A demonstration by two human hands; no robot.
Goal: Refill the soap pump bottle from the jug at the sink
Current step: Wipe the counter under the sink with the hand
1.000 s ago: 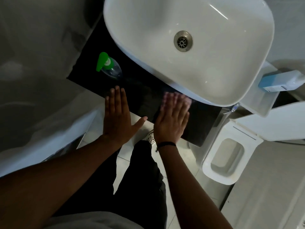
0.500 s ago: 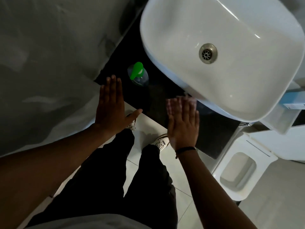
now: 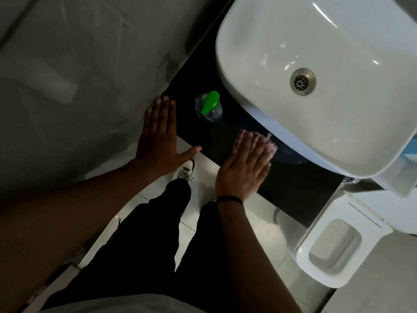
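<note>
The soap pump bottle (image 3: 208,108), clear-bodied with a green pump head, is seen standing upright on the black countertop (image 3: 293,186), near its left end and just beside the left rim of the white sink (image 3: 259,105), whose basin overhangs the counter's front part; the bottle is touched by neither hand, and the jug cannot be made out with certainty in this view. The left hand (image 3: 158,141) is held flat and palm down at the counter's left front corner, its four fingers straight and pressed together, the thumb spread out to the right, and nothing is held in it; whether it rests on the surface or hovers above it cannot be told. The right hand (image 3: 246,168) is likewise held flat and palm down over the counter's front edge, close below the sink's front rim, its fingers straight and slightly fanned; the fingertips are blurred, so contact with the counter cannot be judged, and nothing is gripped. A dark band (image 3: 229,199) is worn on the right wrist. Below the hands, black trousers (image 3: 146,245) and a pale sneaker (image 3: 184,171) are seen over light floor tiles (image 3: 203,188). A white toilet (image 3: 334,247) is seen beyond the counter's right end, and a grey wall (image 3: 79,75) bounds the counter's left end
</note>
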